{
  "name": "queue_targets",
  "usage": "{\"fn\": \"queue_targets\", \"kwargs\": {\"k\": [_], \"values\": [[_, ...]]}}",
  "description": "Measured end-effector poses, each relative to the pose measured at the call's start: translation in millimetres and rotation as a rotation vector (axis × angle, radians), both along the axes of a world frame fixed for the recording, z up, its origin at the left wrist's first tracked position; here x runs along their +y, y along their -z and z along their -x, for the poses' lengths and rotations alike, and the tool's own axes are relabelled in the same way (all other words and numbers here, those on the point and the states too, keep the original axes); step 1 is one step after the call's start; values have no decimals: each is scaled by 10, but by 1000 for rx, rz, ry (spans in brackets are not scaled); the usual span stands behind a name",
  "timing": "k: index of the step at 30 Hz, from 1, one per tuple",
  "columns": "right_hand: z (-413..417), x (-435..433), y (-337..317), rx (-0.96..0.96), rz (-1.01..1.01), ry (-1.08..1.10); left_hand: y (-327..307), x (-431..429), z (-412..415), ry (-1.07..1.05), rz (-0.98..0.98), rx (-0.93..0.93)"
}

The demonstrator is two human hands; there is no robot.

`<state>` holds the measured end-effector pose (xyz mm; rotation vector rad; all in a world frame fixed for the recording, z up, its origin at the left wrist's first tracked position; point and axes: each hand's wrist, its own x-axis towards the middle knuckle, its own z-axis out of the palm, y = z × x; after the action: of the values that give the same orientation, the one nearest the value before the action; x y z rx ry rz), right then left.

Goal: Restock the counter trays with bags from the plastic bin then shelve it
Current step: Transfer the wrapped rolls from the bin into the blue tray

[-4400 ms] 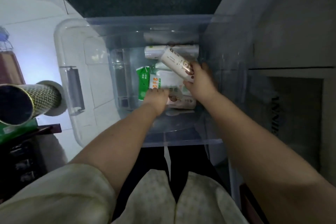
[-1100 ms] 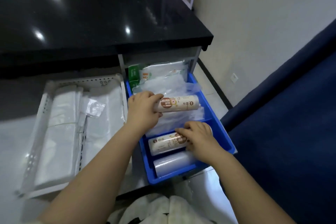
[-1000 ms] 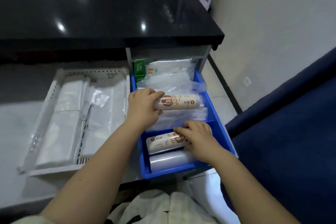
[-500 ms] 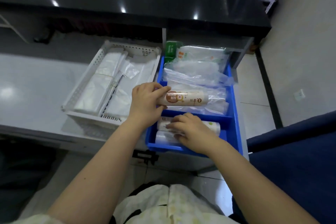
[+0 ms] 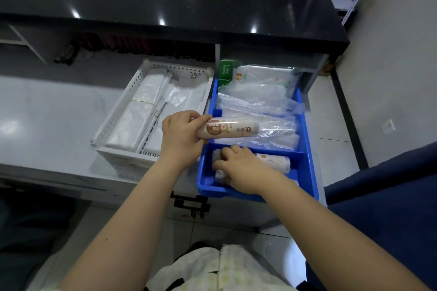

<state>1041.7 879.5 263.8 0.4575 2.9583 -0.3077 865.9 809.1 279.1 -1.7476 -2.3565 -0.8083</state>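
A blue tray (image 5: 308, 149) sits at the counter's right end, split into compartments. My left hand (image 5: 181, 136) grips a cream roll of bags with a brown label (image 5: 230, 128), held level over the tray's middle compartment. My right hand (image 5: 238, 168) lies in the front compartment with curled fingers on a second labelled roll (image 5: 275, 162); a clear roll (image 5: 218, 175) lies under it, mostly hidden. Loose clear bags (image 5: 257, 101) fill the middle and back compartments, with a green and white bag pack (image 5: 233, 73) at the back. The plastic bin is out of view.
A white perforated tray (image 5: 106, 130) with flat stacks of white bags stands left of the blue tray on the grey counter (image 5: 47, 120). A black raised countertop (image 5: 165, 0) runs behind. A dark blue surface (image 5: 390, 208) is at the right, tiled floor below.
Earlier both hands were in the clear plastic bin picking up rolls. Over the last second the hands stay at the blue tray; my right hand slid left along the front roll. The view shifted.
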Motion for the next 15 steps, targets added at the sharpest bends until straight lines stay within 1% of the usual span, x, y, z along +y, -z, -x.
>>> {"fn": "queue_targets", "kwargs": {"k": [4, 7, 10, 13, 15], "values": [[-226, 6, -68, 60, 60, 138, -132, 78, 102, -45, -15, 0], [-412, 24, -61, 53, 118, 255, -199, 124, 138, -46, -33, -2], [-517, -5, -20, 75, 128, 348, -214, 143, 104, -28, -22, 6], [-588, -20, 9, 151, 154, 474, -180, 141, 81, -8, -2, -1], [-625, -43, -23, 224, 165, 491, -134, 131, 81, 3, 11, -3]]}}
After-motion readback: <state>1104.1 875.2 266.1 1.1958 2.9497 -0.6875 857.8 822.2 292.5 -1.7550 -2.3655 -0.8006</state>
